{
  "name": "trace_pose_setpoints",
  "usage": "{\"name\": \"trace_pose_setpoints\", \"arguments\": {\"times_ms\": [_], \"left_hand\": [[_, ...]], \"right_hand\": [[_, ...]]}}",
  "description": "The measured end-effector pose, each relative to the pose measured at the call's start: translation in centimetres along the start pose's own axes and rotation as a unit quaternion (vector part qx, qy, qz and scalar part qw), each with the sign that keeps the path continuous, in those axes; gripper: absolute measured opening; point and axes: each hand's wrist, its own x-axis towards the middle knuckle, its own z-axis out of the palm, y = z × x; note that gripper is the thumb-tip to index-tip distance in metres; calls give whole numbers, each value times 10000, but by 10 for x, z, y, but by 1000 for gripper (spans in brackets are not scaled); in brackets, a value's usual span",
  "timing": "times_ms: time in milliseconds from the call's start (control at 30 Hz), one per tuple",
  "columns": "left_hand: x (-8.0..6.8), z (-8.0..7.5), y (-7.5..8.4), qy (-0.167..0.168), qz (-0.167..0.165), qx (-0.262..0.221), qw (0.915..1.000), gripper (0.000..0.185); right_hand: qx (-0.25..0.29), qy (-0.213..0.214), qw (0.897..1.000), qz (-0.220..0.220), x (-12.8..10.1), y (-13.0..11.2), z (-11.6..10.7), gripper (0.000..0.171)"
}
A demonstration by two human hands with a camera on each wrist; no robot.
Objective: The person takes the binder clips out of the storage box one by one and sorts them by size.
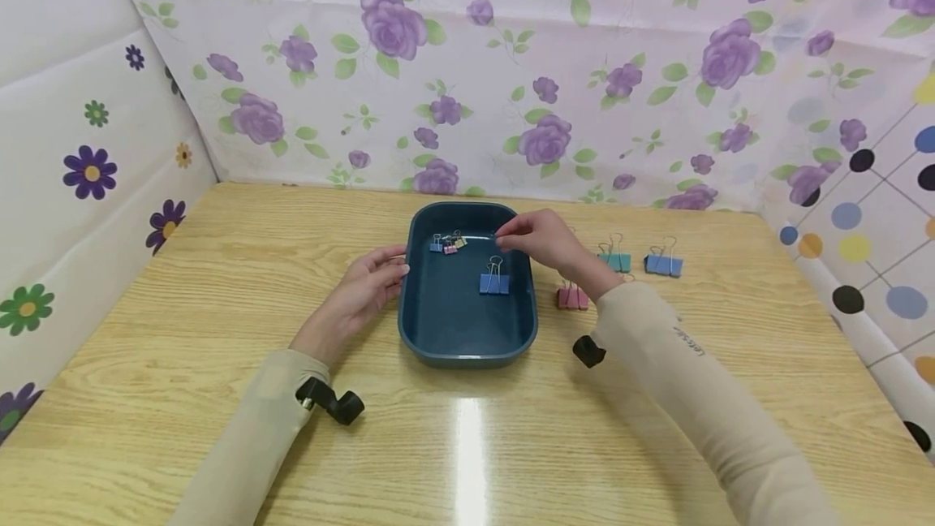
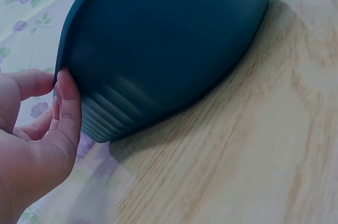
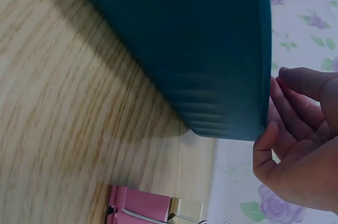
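My left hand [image 1: 365, 286] pinches the left rim of a dark teal rectangular tray [image 1: 467, 360]; the left wrist view shows thumb and finger at its edge. My right hand [image 1: 544, 240] reaches over the right rim, its fingertips close together above the inside. I cannot tell whether something small sits between them. Below these fingers a large blue binder clip [image 1: 494, 283] stands in the tray. Small binder clips in blue [image 1: 436, 247], pink [image 1: 449, 250] and yellow [image 1: 460, 242] cluster at the tray's far left.
Right of the tray stand large binder clips: pink [image 1: 573, 298], teal [image 1: 617, 262] and blue [image 1: 663, 265]. A yellow clip [image 3: 187, 211] shows beside the pink one in the right wrist view. Flowered sheets [image 1: 394, 96] border the wooden table [image 1: 219, 307].
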Motion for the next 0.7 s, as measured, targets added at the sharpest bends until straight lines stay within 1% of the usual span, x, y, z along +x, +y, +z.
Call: {"name": "trace_pose_setpoints", "arguments": {"times_ms": [300,533,700], "left_hand": [[-1,1,2,2,12,18,10000,43],[-2,1,3,48,-20,-52,10000,42],[-2,2,2,27,-63,-35,10000,43]], "right_hand": [[-367,21,9991,-228,3,2,4,20],[-804,-61,9965,-232,5,-3,8,21],[-952,-77,9951,-266,4,-4,7,21]]}}
